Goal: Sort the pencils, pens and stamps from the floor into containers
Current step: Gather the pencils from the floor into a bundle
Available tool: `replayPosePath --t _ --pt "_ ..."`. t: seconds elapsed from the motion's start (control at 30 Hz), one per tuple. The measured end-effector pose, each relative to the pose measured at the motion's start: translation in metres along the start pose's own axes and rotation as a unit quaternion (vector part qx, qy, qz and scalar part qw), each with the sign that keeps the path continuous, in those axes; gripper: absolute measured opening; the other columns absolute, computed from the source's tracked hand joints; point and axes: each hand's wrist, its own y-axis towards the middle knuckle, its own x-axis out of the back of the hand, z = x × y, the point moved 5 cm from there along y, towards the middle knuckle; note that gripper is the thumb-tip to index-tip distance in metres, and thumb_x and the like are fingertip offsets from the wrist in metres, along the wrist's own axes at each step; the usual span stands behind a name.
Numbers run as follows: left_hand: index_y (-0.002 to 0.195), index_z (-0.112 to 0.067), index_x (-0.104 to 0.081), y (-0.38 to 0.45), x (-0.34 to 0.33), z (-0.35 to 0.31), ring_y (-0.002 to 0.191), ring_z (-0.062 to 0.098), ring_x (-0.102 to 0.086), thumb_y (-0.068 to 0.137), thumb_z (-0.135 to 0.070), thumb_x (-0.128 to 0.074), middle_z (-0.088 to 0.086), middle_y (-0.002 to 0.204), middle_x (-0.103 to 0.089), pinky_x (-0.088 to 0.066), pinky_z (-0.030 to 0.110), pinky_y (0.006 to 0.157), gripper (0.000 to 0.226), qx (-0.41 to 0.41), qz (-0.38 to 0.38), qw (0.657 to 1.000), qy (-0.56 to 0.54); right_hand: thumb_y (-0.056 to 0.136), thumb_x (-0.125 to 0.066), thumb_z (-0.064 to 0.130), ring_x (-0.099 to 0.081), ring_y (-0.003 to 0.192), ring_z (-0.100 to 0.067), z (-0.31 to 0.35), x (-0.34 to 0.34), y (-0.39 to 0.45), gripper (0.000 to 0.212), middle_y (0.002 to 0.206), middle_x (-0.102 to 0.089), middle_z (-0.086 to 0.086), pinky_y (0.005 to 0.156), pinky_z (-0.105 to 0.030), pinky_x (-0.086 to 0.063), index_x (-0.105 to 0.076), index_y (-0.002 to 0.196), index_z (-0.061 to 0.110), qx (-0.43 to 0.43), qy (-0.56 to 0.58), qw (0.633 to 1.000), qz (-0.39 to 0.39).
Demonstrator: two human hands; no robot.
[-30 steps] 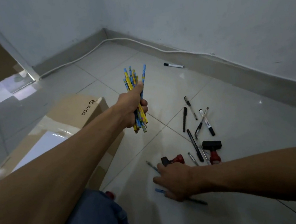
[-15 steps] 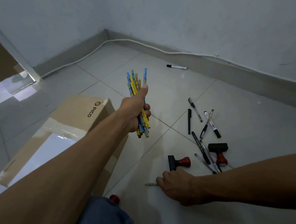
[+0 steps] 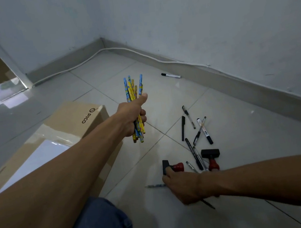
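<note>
Left hand point(image 3: 132, 114): grip closed round a pencil bundle point(image 3: 136, 104), held upright above the floor point(image 3: 162, 96). Right hand point(image 3: 185, 187): low on the floor, grip curled on a pencil point(image 3: 155, 186). Right of it: 2 stamps point(image 3: 173, 167), pens point(image 3: 192, 133). Left: cardboard box point(image 3: 69, 126).

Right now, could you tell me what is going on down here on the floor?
A person is gathering stationery from the tiled floor. The left hand grips a bunch of blue and yellow pencils, held upright. The right hand is down on the floor over another pencil, right beside a red-handled stamp. Several pens and a second stamp lie loose on the tiles, and a cardboard box sits to the left.
</note>
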Motion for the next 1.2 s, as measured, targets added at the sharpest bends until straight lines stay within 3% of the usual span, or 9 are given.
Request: replayPosePath --t 0.17,0.23,0.37,0.47,0.57,0.67,0.83,1.07,1.2 --pt "0.084 -0.017 -0.053 -0.004 -0.008 -0.003 0.049 0.012 -0.041 0.092 -0.035 -0.078 0.000 0.067 -0.044 -0.041 0.023 0.042 0.032 -0.008 0.018 1.000 0.020 0.098 -0.053 0.012 -0.061 0.091 -0.022 -0.039 0.034 -0.021 0.012 0.104 -0.059 -0.005 0.072 -0.032 -0.050 -0.057 0.110 0.015 -0.111 0.279 0.954 0.003" --pt "0.087 -0.016 -0.055 -0.007 -0.011 -0.004 0.048 0.012 -0.041 0.092 -0.032 -0.078 0.000 0.066 -0.044 -0.042 0.023 0.042 0.029 -0.016 0.019 0.999 0.023 0.099 -0.054 0.005 -0.063 0.075 -0.013 -0.055 0.046 -0.031 0.014 0.098 -0.068 -0.007 0.060 -0.023 -0.049 -0.061 0.108 0.013 -0.157 0.442 0.883 -0.015" --pt "0.092 -0.012 -0.057 -0.011 -0.018 -0.006 0.049 0.013 -0.050 0.092 -0.025 -0.079 0.000 0.065 -0.048 -0.046 0.028 0.049 0.025 -0.025 0.010 1.000 0.015 0.102 -0.044 -0.003 -0.050 0.058 -0.011 -0.093 0.076 -0.048 0.026 0.090 -0.064 -0.012 0.052 -0.025 -0.042 -0.060 0.121 0.003 -0.194 0.673 0.700 -0.139" --pt "0.093 -0.012 -0.057 -0.017 -0.030 -0.009 0.048 0.013 -0.049 0.093 -0.022 -0.077 0.000 0.062 -0.048 -0.045 0.027 0.050 0.022 -0.031 0.013 0.999 0.008 0.103 -0.045 0.001 -0.044 0.052 -0.011 -0.116 0.109 -0.062 0.027 0.079 -0.055 -0.006 0.046 -0.024 -0.036 -0.060 0.125 -0.001 -0.210 0.737 0.589 -0.257" --pt "0.085 -0.017 -0.052 -0.023 -0.051 -0.010 0.043 0.011 -0.043 0.090 -0.025 -0.080 -0.003 0.058 -0.044 -0.039 0.025 0.044 0.029 -0.038 0.038 0.998 -0.013 0.103 -0.045 0.005 -0.039 0.053 -0.013 -0.122 0.145 -0.077 0.027 0.071 -0.043 -0.004 0.047 -0.027 -0.031 -0.062 0.122 -0.004 -0.199 0.747 0.529 -0.351" --pt "0.083 -0.017 -0.054 -0.031 -0.075 -0.013 0.042 0.012 -0.040 0.082 -0.035 -0.087 -0.003 0.055 -0.043 -0.037 0.025 0.043 0.038 -0.057 0.065 0.995 -0.042 0.101 -0.047 0.006 -0.039 0.054 -0.015 -0.115 0.178 -0.088 0.023 0.068 -0.037 -0.003 0.047 -0.030 -0.031 -0.068 0.107 0.000 -0.171 0.715 0.535 -0.417" --pt "0.073 -0.013 -0.063 -0.038 -0.099 -0.019 0.042 0.014 -0.045 0.074 -0.039 -0.092 0.002 0.057 -0.052 -0.039 0.024 0.041 0.039 -0.068 0.055 0.990 -0.106 0.095 -0.057 0.006 -0.056 0.060 -0.022 -0.102 0.200 -0.101 0.027 0.065 -0.062 -0.013 0.054 -0.032 -0.044 -0.070 0.072 0.001 -0.165 0.613 0.624 -0.456" --pt "0.093 -0.006 -0.071 -0.040 -0.107 -0.026 0.034 0.015 -0.053 0.084 -0.029 -0.081 0.008 0.062 -0.064 -0.045 0.021 0.039 0.027 -0.033 0.003 0.989 -0.141 0.086 -0.077 0.010 -0.070 0.062 -0.009 -0.096 0.211 -0.125 0.006 0.070 -0.076 -0.004 0.058 -0.022 -0.052 -0.077 0.092 0.010 -0.168 0.528 0.663 -0.504" --pt "0.108 -0.005 -0.074 -0.037 -0.106 -0.032 0.072 0.031 -0.076 0.071 -0.035 -0.085 0.014 0.094 -0.079 -0.065 0.048 0.068 0.049 -0.034 -0.008 0.984 -0.173 0.083 -0.082 0.008 -0.076 0.073 -0.019 -0.101 0.215 -0.133 0.021 0.083 -0.075 -0.009 0.067 -0.032 -0.061 -0.069 0.099 0.006 -0.165 0.541 0.652 -0.505"
